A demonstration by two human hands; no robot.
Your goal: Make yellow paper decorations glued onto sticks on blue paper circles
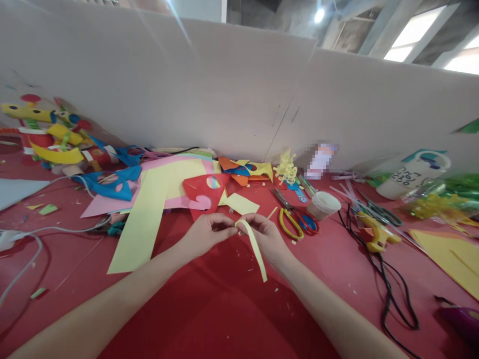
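A narrow pale yellow paper strip (256,248) is pinched at its upper end between my two hands, and its loose end curves down over the red table. My left hand (213,230) closes thumb and fingertips on the strip's end. My right hand (265,236) grips the same end from the other side, fingers bent. Just beyond my hands lie a red cut-out sheet (198,194) with holes and a small pale yellow piece (243,204). Scissors (294,219) with yellow and red handles rest to the right of my right hand.
Pale yellow sheets (140,224) and blue cut-outs (108,183) lie to the left, near colourful toy figures (35,134). On the right are a paper cup (324,205), a yellow glue gun (376,234) with black cord, and orange-yellow sheets (449,254). A white board (168,89) stands behind.
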